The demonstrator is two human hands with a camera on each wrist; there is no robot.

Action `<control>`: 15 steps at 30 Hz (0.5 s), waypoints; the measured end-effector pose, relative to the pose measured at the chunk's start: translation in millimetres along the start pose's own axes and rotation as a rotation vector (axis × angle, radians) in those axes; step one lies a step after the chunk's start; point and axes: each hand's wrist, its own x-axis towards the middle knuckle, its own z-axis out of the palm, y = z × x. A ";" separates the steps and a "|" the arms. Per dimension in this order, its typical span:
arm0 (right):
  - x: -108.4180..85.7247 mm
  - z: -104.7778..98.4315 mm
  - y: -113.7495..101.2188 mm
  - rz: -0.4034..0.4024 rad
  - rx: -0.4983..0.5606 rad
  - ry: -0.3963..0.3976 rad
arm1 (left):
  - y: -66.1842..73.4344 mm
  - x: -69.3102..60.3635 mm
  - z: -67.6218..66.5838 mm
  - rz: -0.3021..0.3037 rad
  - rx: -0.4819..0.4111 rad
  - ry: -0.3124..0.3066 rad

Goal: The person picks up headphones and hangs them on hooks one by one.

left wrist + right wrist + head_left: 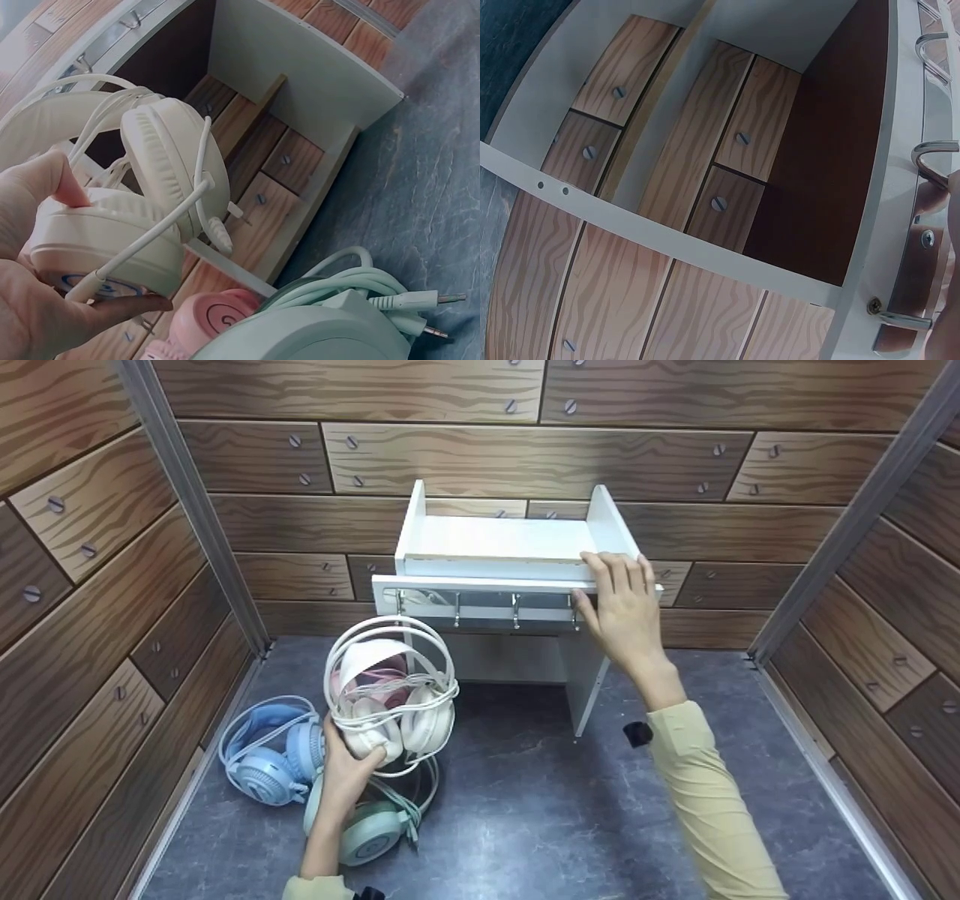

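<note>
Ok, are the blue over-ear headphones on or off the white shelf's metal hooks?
Off: the headphones lie on the dark grey surface, left of the shelf.

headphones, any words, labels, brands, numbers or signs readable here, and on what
No words or numbers are readable.
Pink headphones: a curled sign, perhaps "G".
White headphones: blue-ringed emblem, partly hidden, unreadable.
Blue headphones: mark too small to read.
Green headphones: round mark, too small to read.

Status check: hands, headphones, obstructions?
Left hand gripping white headphones, held up. Right hand holding white rack. Right thumb beside rightmost hook, may crowd it.
</note>
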 end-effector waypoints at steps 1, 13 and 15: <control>-0.2 0.0 0.0 0.001 0.000 0.001 | 0.4 0.5 -0.3 -0.006 -0.009 -0.002; -0.4 1.0 0.2 -0.006 0.002 0.013 | -0.6 6.9 -3.6 -0.007 -0.005 -0.019; -0.2 1.1 0.1 -0.004 0.003 0.011 | -1.1 8.1 -3.7 -0.002 0.002 -0.022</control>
